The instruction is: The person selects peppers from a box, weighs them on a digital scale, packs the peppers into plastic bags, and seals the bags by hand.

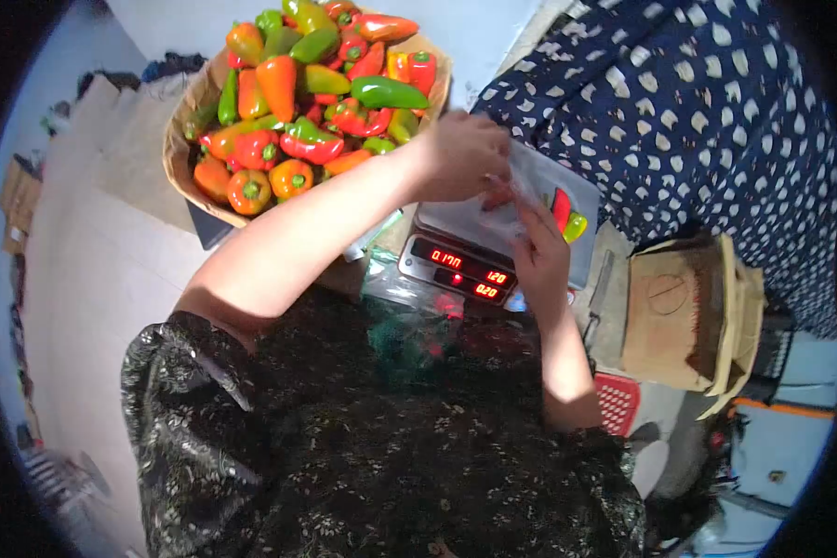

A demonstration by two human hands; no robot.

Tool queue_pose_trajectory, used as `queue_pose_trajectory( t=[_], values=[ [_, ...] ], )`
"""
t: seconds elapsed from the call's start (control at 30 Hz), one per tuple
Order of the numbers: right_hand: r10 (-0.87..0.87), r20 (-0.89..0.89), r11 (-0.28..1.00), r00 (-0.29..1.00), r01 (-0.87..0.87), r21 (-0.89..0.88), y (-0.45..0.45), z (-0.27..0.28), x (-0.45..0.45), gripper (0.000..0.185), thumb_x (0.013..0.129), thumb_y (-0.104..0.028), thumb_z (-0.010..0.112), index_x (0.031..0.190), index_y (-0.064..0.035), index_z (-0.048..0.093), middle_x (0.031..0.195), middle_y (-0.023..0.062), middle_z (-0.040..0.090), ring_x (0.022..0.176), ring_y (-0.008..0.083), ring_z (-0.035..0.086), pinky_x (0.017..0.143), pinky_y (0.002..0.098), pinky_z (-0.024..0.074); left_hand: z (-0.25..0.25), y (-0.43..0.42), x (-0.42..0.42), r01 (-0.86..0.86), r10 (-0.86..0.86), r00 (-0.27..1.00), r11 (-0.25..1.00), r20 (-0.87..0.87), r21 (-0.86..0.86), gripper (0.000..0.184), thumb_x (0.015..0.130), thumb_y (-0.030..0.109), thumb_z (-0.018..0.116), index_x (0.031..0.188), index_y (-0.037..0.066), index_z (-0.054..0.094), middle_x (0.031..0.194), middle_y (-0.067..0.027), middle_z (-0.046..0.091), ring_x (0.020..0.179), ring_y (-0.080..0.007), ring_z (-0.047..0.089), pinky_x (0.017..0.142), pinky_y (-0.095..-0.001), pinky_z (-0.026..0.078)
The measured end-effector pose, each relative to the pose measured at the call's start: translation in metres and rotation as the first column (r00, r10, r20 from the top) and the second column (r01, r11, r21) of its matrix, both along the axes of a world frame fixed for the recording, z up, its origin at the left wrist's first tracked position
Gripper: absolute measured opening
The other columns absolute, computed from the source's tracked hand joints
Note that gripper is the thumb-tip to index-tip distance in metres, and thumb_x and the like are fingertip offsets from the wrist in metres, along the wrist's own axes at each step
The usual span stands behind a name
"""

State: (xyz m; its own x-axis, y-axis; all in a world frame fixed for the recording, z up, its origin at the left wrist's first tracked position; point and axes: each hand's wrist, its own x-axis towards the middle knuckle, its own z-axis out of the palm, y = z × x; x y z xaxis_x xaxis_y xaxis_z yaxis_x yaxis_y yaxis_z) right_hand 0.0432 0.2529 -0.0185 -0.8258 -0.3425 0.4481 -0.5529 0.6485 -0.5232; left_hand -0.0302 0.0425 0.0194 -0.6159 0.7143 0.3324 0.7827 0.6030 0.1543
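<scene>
left hand, blurred, curled at clear plastic bag over digital scale, grip can't be told; right hand has fingers against the bag, can't tell if pinching. red pepper and green pepper just right of right hand's fingers, pepper-filled basket left of left hand.

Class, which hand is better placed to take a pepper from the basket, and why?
Likely the left hand: it appears nearer the basket, while the right hand is farther, over the scale.
</scene>
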Motion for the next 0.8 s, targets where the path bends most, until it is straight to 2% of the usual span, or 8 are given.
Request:
queue_pose_trajectory(
  t=[0.1,0.2,0.3,0.33,0.43,0.5,0.67,0.8],
  values=[
    [-0.074,-0.034,0.994,0.997,0.071,-0.081,-0.011,-0.006,-0.015,0.047,0.074,0.01,0.045,0.119,0.0007,0.056,0.123,0.0178,0.055,0.117,0.0268,0.052,0.097,0.0313,0.039,-0.029,0.001,-0.013,0.028,-0.011,0.991,0.992,0.133,-0.126,0.019,0.075,0.01,0.058,0.092,0.009,0.065,0.092,-0.0099,0.061,0.084,-0.0276,0.063,0.074,-0.0395,0.048],
    [-0.089,0.058,0.968,0.994,0.1,-0.229,-0.004,-0.014,-0.031,0.051,0.078,0.009,0.046,0.128,-0.0015,0.05,0.14,0.0138,0.039,0.129,0.0236,0.038,0.104,0.0325,0.0328,-0.024,0.003,-0.008,-0.121,0.134,0.973,0.99,0.188,-0.078,0.017,0.073,0.007,0.056,0.088,0.004,0.063,0.091,-0.01,0.061,0.081,-0.0284,0.063,0.068,-0.0391,0.049],
    [0.005,0.24,0.77,0.971,0.149,-0.62,-0.005,-0.013,-0.047,0.058,0.079,0.008,0.046,0.135,-0.0043,0.041,0.142,0.0106,0.03,0.126,0.0234,0.04,0.101,0.0327,0.0355,-0.02,-0.002,-0.003,-0.117,0.118,0.993,0.987,0.001,-0.11,0.017,0.073,0.008,0.055,0.087,0.005,0.064,0.092,-0.0088,0.061,0.083,-0.0266,0.063,0.074,-0.04,0.047],
    [-0.017,0.224,0.789,0.974,0.151,-0.596,0.003,-0.019,-0.059,0.055,0.078,0.009,0.049,0.131,-0.0042,0.045,0.138,0.0098,0.031,0.12,0.0216,0.044,0.096,0.0307,0.0397,-0.025,-0.001,-0.004,-0.116,0.11,0.991,0.991,-0.078,-0.066,0.017,0.073,0.01,0.055,0.088,0.006,0.064,0.093,-0.0082,0.061,0.083,-0.0258,0.063,0.076,-0.0403,0.046],
    [-0.148,0.079,0.987,0.986,0.143,0.068,0.024,-0.044,-0.096,0.038,0.077,-0.001,0.054,0.114,-0.0058,0.057,0.115,0.0148,0.054,0.108,0.0283,0.052,0.092,0.0384,0.0424,-0.041,0.001,-0.01,-0.125,0.129,0.969,0.992,-0.212,0.03,0.018,0.075,0.014,0.055,0.09,0.008,0.064,0.096,-0.0065,0.061,0.085,-0.0235,0.063,0.081,-0.0411,0.042],
    [-0.216,0.072,0.853,0.974,0.152,0.5,0.015,-0.056,-0.098,0.032,0.078,-0.013,0.057,0.109,-0.0104,0.06,0.105,0.0143,0.06,0.103,0.0332,0.053,0.088,0.0406,0.0421,-0.043,0.006,-0.011,-0.164,0.17,0.973,0.985,-0.154,0.05,0.019,0.076,0.017,0.055,0.091,0.009,0.063,0.098,-0.0057,0.061,0.086,-0.0222,0.063,0.085,-0.0411,0.039],
    [-0.076,0.089,0.849,0.993,0.018,0.528,-0.008,-0.067,-0.101,0.04,0.076,-0.026,0.06,0.114,-0.0149,0.059,0.119,0.0096,0.057,0.113,0.0307,0.05,0.088,0.0548,0.0363,-0.035,0.01,-0.015,-0.194,0.194,0.981,0.981,0.017,-0.022,0.023,0.078,0.019,0.054,0.097,0.007,0.06,0.098,-0.008,0.058,0.083,-0.0233,0.064,0.08,-0.042,0.044],
    [-0.178,0.056,0.583,0.982,0.059,0.81,-0.019,-0.026,-0.087,0.044,0.072,-0.031,0.065,0.112,-0.0134,0.06,0.111,0.0089,0.061,0.109,0.0277,0.053,0.088,0.0486,0.0387,-0.031,0.009,-0.011,-0.224,0.225,0.974,0.974,0.014,-0.019,0.025,0.081,0.017,0.053,0.103,0.005,0.057,0.101,-0.0097,0.056,0.081,-0.0246,0.065,0.073,-0.0391,0.05]
  ],
)
